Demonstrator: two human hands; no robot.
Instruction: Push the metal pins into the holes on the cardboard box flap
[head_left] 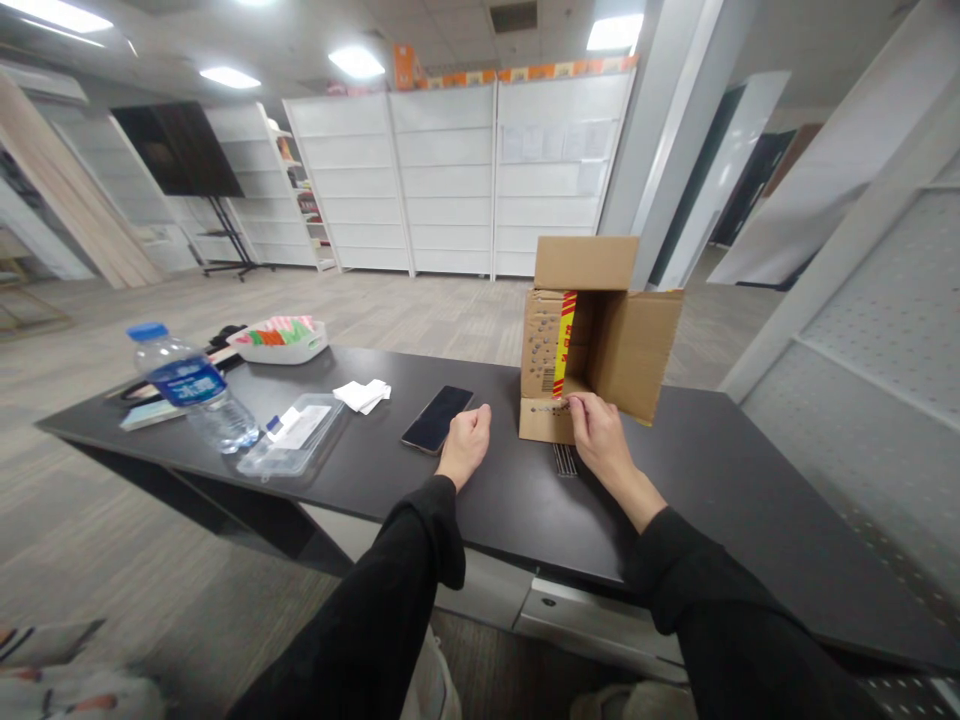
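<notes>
An open cardboard box (626, 345) stands on the dark desk, its opening facing me and its flaps spread. Many small dark spots, perhaps holes or metal heads, dot its left flap (541, 345) beside a yellow and red tape strip. My right hand (598, 432) is closed in a pinch at the lower front flap (541, 422); what sits between the fingertips is too small to make out. Below that flap lie several thin metal rods (565, 460) side by side. My left hand (466, 445) is curled into a fist next to a black phone (439, 418), its contents hidden.
Left on the desk (720, 490) are a water bottle (196, 385), a clear plastic case (294, 440), white papers (363, 396) and a white basket (281, 343) of colourful packets. A perforated panel (885, 330) borders the right side. White shelving (450, 180) stands across the room.
</notes>
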